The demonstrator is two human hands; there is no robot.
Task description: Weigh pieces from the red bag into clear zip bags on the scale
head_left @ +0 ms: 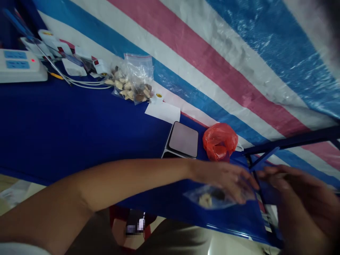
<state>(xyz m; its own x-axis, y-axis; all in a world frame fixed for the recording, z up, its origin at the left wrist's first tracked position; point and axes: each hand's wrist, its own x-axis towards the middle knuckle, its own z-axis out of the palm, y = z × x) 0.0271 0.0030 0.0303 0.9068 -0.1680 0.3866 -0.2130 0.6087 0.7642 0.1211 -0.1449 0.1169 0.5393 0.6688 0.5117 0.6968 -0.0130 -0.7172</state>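
Note:
My left hand (225,177) reaches in from the left, its fingers stretched out and apart, somewhat blurred. Under and beside its fingers is a clear plastic bag (192,195) with a pale tan piece (205,200) and something dark inside. The hand covers part of the bag, and whether it touches the plastic is unclear. Close by on the right, my right hand (305,202) has its thumb and fingertips pinched together. Something small and pale may be between them, too blurred to name.
On the blue table (79,124) are a grey-topped box (183,139), a red plastic bag (220,141), white paper (163,111), bags of tan pieces (127,86), a screwdriver (50,60) and a power strip (18,65). A striped sheet (186,46) hangs behind; a dark frame (289,140) stands right.

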